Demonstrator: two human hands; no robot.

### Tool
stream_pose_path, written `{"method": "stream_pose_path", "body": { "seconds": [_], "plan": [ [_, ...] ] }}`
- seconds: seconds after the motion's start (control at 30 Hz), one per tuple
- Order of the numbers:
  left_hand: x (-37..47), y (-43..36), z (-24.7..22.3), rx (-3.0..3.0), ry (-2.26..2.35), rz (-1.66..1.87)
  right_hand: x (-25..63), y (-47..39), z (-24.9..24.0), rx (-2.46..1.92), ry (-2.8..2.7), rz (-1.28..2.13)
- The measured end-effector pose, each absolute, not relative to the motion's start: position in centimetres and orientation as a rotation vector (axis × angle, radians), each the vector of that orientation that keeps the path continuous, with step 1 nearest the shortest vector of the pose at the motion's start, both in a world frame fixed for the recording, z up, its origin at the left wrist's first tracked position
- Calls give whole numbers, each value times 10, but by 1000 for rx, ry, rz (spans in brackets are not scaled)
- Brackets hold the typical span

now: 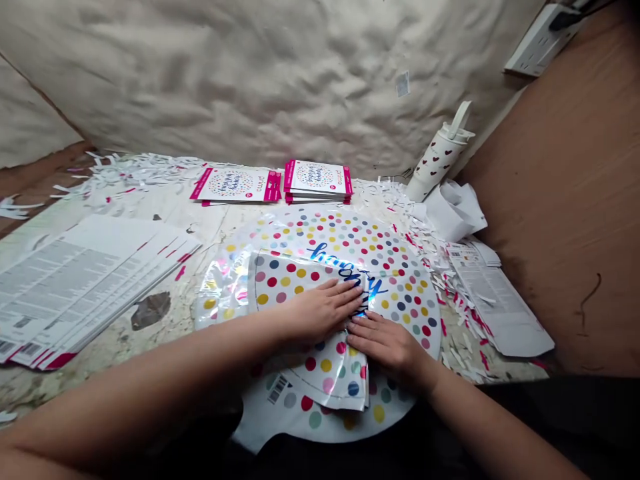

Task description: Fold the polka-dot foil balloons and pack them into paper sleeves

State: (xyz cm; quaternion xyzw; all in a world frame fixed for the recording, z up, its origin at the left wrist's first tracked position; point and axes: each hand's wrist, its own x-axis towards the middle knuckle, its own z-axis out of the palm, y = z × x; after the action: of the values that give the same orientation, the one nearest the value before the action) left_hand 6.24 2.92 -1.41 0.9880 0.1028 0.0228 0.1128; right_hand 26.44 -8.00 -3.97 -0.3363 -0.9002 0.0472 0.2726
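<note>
Two hands, palms down, flat on folded dotted foil [310, 363], nothing gripped. Left hand [325, 308]: comes in from lower left, forearm slanted, fingers extended toward right, lying across the fold. Right hand [383, 341]: comes in from lower right, fingers pointing left, tips near the left hand's fingers, at the fold's right edge. Folded foil sits on flat round balloon [400, 267], dots and blue lettering, on worktop [187, 293]. Printed sheets [90, 280] fanned left. Beyond the balloon: two stacks of packets [318, 180], white tumbler [440, 160] at right.
</note>
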Motion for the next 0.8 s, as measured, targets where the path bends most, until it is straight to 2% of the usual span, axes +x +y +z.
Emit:
{"method": "stream_pose_path", "body": {
  "seconds": [0.07, 0.13, 0.27, 0.43, 0.5, 0.57, 0.63, 0.67, 0.73, 0.8],
  "plan": [
    [77, 22, -23, 2876, 403, 29, 265, -89, -39, -917, -2430, 75],
    [79, 20, -27, 2852, 459, 13, 266, -95, -37, -953, -2414, 164],
    [49, 40, -28, 2826, 588, -42, 270, -93, -28, -1152, -2270, 543],
    [-22, 93, -11, 2684, 1159, -134, 267, -59, -12, -1709, -1681, 1046],
    [-36, 98, 5, 2590, 1378, -15, 263, -44, -9, -1869, -1392, 1247],
    [-33, 84, 21, 2579, 1519, 318, 260, -32, -10, -1963, -1218, 1358],
    [-16, 52, 28, 2703, 1405, 641, 258, -24, -15, -2006, -1169, 1378],
    [-4, 34, 27, 2822, 1155, 666, 257, -21, -18, -2021, -1148, 1377],
    [16, 0, 15, 2946, 815, 402, 259, -18, -22, -2047, -1120, 1365],
    [30, -22, -4, 2918, 855, 151, 262, -18, -22, -2073, -1120, 1328]
  ]
}}
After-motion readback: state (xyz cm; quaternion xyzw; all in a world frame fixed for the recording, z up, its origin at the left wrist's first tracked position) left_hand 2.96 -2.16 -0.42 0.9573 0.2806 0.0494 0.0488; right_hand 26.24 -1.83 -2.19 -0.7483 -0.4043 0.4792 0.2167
